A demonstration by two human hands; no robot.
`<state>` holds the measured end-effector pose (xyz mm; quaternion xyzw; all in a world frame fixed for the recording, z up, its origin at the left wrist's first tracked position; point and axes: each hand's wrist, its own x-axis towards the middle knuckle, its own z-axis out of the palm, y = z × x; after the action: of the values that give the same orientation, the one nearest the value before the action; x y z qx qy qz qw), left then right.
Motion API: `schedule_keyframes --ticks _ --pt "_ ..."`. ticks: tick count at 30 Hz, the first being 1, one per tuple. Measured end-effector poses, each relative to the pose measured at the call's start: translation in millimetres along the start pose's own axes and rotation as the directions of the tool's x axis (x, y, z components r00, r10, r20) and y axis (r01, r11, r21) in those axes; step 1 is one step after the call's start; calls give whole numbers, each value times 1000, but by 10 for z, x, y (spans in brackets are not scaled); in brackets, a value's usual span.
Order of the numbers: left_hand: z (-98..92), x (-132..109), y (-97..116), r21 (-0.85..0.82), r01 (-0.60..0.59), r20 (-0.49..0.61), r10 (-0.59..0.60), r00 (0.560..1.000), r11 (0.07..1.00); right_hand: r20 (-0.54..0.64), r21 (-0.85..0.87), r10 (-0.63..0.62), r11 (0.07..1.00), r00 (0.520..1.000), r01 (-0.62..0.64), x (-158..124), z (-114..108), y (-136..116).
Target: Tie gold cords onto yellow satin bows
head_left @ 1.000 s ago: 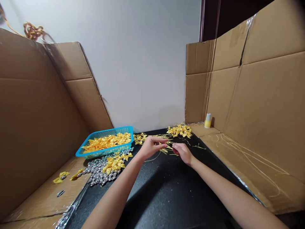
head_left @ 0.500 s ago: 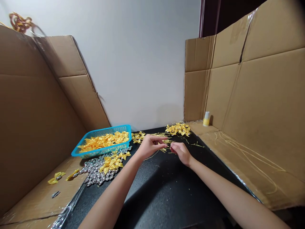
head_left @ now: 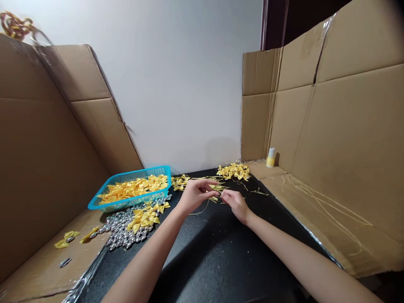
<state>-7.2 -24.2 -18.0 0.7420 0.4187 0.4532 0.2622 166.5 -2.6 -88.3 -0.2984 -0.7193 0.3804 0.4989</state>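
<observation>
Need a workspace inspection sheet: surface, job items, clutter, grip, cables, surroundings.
Surface: black tabletop, pale specks scattered.
Job items: yellow bows in blue basket, more on silver beads; yellow strings behind the hands.
Clutter: string offcuts at right; stray bow at left.
Grip: left hand, thumb and forefinger parted; right hand, fingers curled; anything held too small to tell.
Cables: only a knotted cord, upper left.
Surroundings: cardboard panels both sides, white wall behind, thread spool right.

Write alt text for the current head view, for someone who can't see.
A person's left hand and right hand nearly meet over a black tabletop; anything they hold can't be made out. Yellow strands lie behind them, with silver beads and a blue basket of yellow bows at left.
</observation>
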Motion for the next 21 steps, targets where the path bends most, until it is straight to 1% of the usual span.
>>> schedule_keyframes --ticks 4,10,14,19,21 --pt "8 -2 -16 40 -38 -11 38 999 998 2 2 -2 1000 1000 2 1 0 11" --pt "42 -29 42 153 -122 -91 136 986 981 -6 23 -21 1000 1000 21 4 -2 18" --pt "61 -51 50 198 -156 -115 181 977 968 -6 35 -33 999 999 33 6 -3 11" --pt "64 -64 29 317 -252 -126 304 944 914 4 41 -45 998 999 45 8 -9 8" --pt "62 -64 27 336 -286 -117 341 933 897 6 43 -46 998 999 46 6 -9 8"
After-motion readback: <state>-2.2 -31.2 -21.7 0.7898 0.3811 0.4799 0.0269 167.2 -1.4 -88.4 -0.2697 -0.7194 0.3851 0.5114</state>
